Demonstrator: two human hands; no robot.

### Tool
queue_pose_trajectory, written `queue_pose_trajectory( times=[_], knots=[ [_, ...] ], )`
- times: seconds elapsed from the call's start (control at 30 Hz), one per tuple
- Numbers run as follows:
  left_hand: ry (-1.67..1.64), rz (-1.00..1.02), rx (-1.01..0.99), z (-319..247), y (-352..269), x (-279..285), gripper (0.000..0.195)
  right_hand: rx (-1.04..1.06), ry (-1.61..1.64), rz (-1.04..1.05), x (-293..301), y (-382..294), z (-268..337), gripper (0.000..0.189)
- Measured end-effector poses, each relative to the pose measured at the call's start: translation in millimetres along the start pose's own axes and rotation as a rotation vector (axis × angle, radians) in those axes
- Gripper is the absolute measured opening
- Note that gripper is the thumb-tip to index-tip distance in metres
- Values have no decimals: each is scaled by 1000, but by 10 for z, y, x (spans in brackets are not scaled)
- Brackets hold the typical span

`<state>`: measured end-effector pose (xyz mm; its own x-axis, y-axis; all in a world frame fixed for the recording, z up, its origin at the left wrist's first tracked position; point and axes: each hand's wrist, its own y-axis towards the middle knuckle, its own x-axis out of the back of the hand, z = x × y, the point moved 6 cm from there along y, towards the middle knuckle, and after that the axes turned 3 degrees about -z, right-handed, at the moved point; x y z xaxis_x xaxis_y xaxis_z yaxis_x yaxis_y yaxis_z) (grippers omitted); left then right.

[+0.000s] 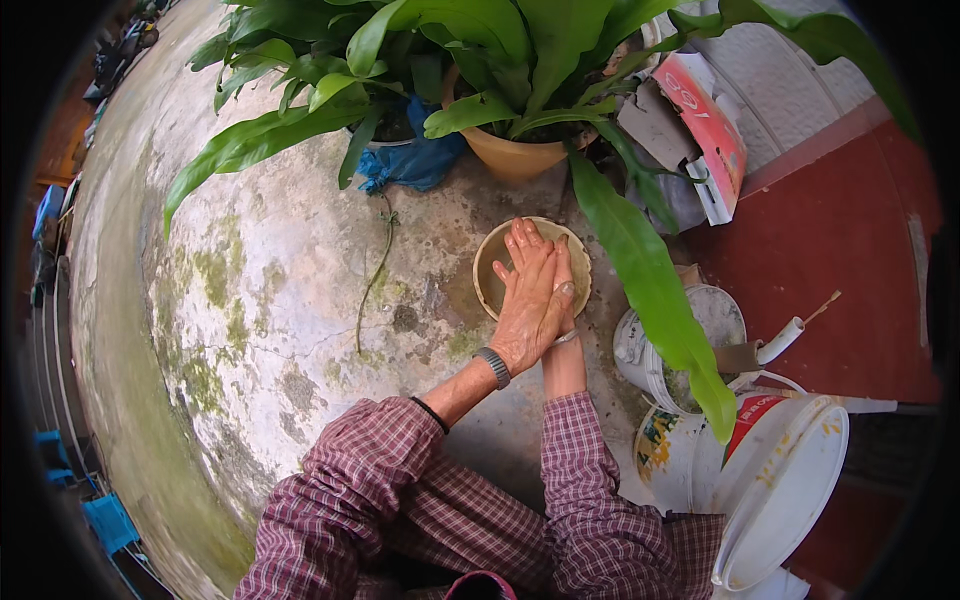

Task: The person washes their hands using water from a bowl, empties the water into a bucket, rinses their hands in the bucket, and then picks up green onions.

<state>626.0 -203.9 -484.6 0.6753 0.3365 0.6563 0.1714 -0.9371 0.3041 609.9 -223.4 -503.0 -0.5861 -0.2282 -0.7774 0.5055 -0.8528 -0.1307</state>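
Observation:
Over a round, pale bowl (pixel 484 289) on the concrete ground, both my hands are pressed together, wet-looking and with fingers stretched forward. My left hand (pixel 529 296) lies on top, back upward, with a metal watch (pixel 495 367) at its wrist. Underneath and to the right is my right hand (pixel 564 319), mostly covered by the left. A thin bangle (pixel 564 338) circles the right wrist. No object shows in either hand. The bowl seems to hold murky water, partly hidden by the hands.
Beyond the bowl stand a leafy plant in a tan pot (pixel 517 154) and a blue plastic bag (pixel 416 154). A torn carton (pixel 705 120) leans at upper right. White buckets (pixel 780 480) crowd the right side. A long green leaf (pixel 652 277) overhangs there. Some cord (pixel 375 292) lies left.

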Motion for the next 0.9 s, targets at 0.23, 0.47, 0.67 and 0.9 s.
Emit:
queue_pose_trajectory(
  times=[0.23, 0.47, 0.67, 0.9],
  knots=[
    [-411, 76, 204, 192, 135, 179, 57, 25, -92, -17, 91, 35, -105, 61],
    [-359, 43, 433, 588, 246, 439, 55, -145, 104, -186, -162, -87, -420, 54],
    [-1222, 36, 971, 1003, 41, 351, 58, -192, -8, -354, 726, 224, -424, 41],
    [-1433, 111, 1144, 1130, -55, -91, 56, 71, -222, -757, 1715, 340, -482, 33]
  ],
)
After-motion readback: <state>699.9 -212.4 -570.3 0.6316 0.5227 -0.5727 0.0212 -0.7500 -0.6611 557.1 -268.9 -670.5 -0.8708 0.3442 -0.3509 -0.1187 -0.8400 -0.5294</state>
